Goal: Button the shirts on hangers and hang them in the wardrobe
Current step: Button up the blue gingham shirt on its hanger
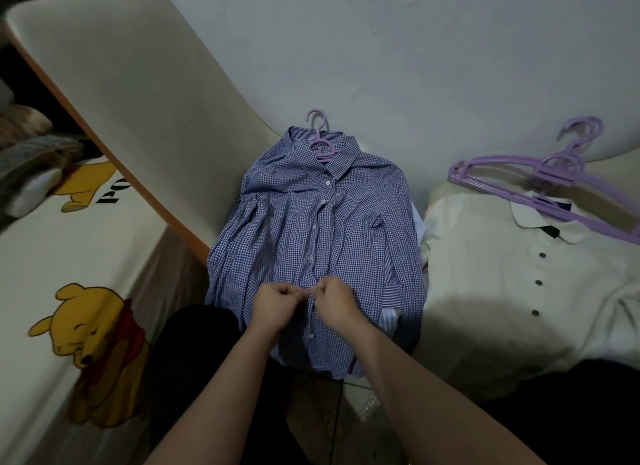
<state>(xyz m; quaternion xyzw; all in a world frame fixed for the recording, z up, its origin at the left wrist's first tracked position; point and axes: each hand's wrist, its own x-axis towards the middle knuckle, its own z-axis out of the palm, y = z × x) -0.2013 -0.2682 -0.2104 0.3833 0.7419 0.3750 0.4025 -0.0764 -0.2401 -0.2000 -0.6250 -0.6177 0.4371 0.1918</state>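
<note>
In the head view, the checked shirt (311, 229) lies front-up in the centre of the frame, its collar toward the wall and a purple hanger (320, 144) already through the neck. The left hand (273, 305) and the right hand (334, 303) meet low on the front opening, each with fingers curled and pinching one edge of the cloth, the fingertips almost touching over a small pale button (310, 293) that is hard to make out. The buttons above it look fastened; another button (310, 335) below seems to be open, so this shirt is probably near done. To do the step well, one hand should keep the buttonhole edge taut and flat while the other tips the button on edge and eases it through, then both smooth the strip so the checks line up and no hole gets skipped. At the right of the frame a white shirt (512, 284) with dark buttons lies waiting, and spare purple hangers (540, 184) rest across its collar. A bear-print sheet (52, 243) covers the bed at the left
</note>
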